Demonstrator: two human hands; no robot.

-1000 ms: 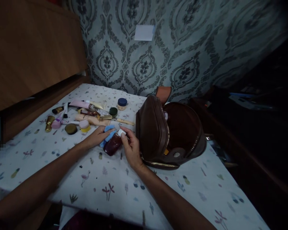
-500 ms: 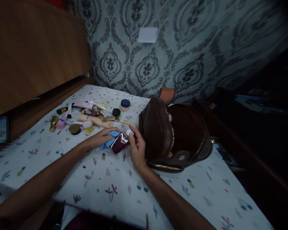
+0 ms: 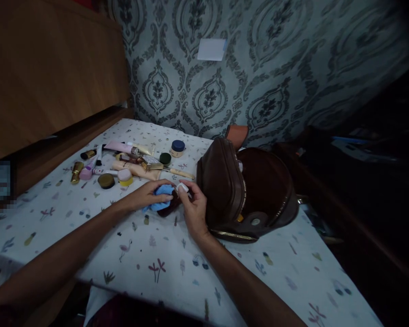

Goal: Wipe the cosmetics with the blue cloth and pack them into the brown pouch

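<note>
Left hand (image 3: 148,195) clamps blue cloth (image 3: 163,190) against a bottle (image 3: 170,209). Right hand (image 3: 195,206) pinches its cap (image 3: 182,186), left of a zippered bag (image 3: 216,177).

Left arm (image 3: 71,243) and right arm (image 3: 240,272) slant in from the near side, left hand (image 3: 148,195) curled, right hand (image 3: 195,206) pinching, the two close together

Bottle (image 3: 168,210): dk red body, wht cap (image 3: 182,186) at the top end, tilted, cap up & to my R, base lower & twd my L. My R grip (image 3: 195,210) has it by the cap end. Blue cloth (image 3: 162,199): soft, crumpled, bunched in my L grip (image 3: 147,194) & laid against bottle, hiding much of the body. Can't tell if base touches bench (image 3: 139,254).
</note>
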